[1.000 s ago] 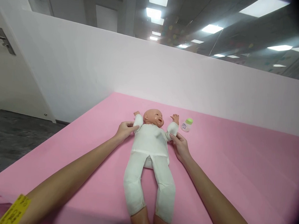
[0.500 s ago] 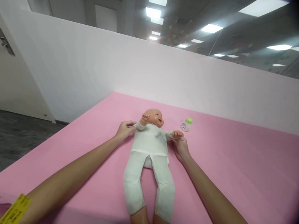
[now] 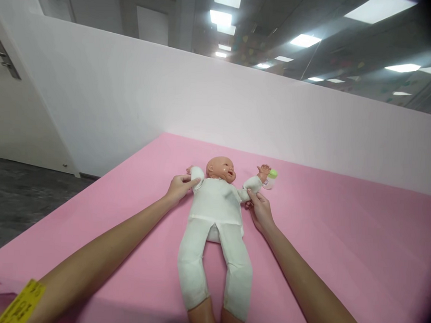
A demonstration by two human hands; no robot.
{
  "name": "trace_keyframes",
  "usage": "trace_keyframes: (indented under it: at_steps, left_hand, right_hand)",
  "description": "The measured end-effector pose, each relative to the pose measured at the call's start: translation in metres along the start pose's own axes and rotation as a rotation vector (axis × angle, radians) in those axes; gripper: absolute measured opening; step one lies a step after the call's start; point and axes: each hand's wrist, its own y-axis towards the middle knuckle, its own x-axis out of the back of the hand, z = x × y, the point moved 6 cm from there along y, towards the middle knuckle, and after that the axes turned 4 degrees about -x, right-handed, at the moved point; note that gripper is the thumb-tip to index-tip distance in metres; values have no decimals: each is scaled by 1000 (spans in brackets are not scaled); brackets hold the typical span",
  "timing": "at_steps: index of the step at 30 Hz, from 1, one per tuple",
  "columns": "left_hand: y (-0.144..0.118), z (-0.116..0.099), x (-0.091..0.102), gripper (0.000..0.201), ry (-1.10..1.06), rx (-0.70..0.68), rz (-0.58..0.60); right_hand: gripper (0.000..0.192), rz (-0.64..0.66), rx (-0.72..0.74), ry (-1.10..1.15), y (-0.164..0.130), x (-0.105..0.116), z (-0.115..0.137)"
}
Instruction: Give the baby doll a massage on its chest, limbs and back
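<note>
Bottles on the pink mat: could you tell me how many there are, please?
1: a small bottle with a green cap lies on the pink mat beside the doll's raised hand, which partly covers it.

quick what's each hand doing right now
left hand: closed on the doll's arm
right hand: closed on the doll's other arm

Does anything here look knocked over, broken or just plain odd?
Only one small thing: the little bottle with the green cap lies tipped on its side on the pink mat, right by the doll's raised hand. Nothing looks spilled or damaged. The left hand and right hand each hold one of the doll's upper arms.
</note>
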Motion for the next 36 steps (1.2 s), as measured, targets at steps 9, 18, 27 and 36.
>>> trace_keyframes:
  at_steps: [9,18,27,36]
  left_hand:
    - [-2,-5,-2,38,5,-24,20]
    - [1,-4,-5,29,-22,-70,37]
    - [0,-5,-3,40,-36,-48,44]
    - [1,-3,-7,34,-32,-53,81]
  right_hand:
    - [42,12,-17,-30,0,0,0]
    - [42,12,-22,10,2,1,-2]
    - [34,-14,42,32,-2,2,1]
    - [29,0,34,34,-1,0,2]
